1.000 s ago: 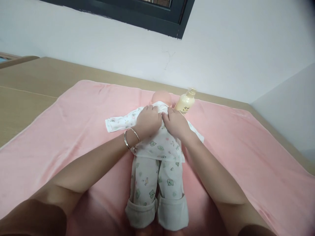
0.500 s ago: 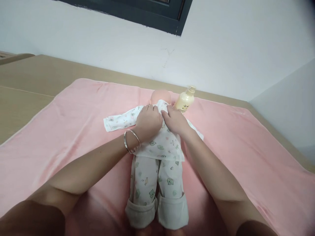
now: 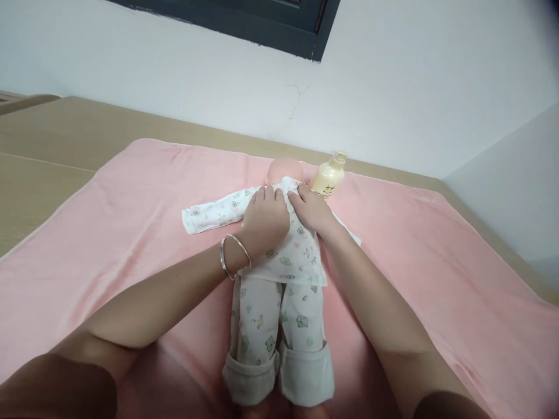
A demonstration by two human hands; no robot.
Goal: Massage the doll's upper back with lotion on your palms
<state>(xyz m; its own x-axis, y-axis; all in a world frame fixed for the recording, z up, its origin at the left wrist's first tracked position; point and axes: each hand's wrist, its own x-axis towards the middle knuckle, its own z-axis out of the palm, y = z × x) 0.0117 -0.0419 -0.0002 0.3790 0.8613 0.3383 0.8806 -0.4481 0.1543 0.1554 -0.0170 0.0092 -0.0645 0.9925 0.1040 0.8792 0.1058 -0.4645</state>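
A doll lies on its back, its bare head (image 3: 285, 170) at the far end. It wears a white printed shirt (image 3: 301, 256) and matching trousers (image 3: 301, 320) with wide turned-up cuffs. My left hand (image 3: 266, 218), with a silver bangle (image 3: 236, 256) at the wrist, lies over the left side of the shirt's chest, fingers stretched toward the shoulder. On the other side, my right hand (image 3: 312, 209) rests by the collar, thumb apart and touching the fabric. The left sleeve (image 3: 213, 215) spreads out sideways. Part of the right sleeve is hidden behind my right forearm.
Beside the doll's head, a pale yellow pump bottle (image 3: 328, 177) leans or lies on the pink blanket (image 3: 174, 174). Beneath it is a wooden surface (image 3: 52, 134), with a white wall (image 3: 384, 93) behind and a dark window frame (image 3: 297, 35) above.
My left hand's fingers have flattened slightly on the shirt's chest, and the left sleeve has shifted a little outward. My right hand has barely moved.
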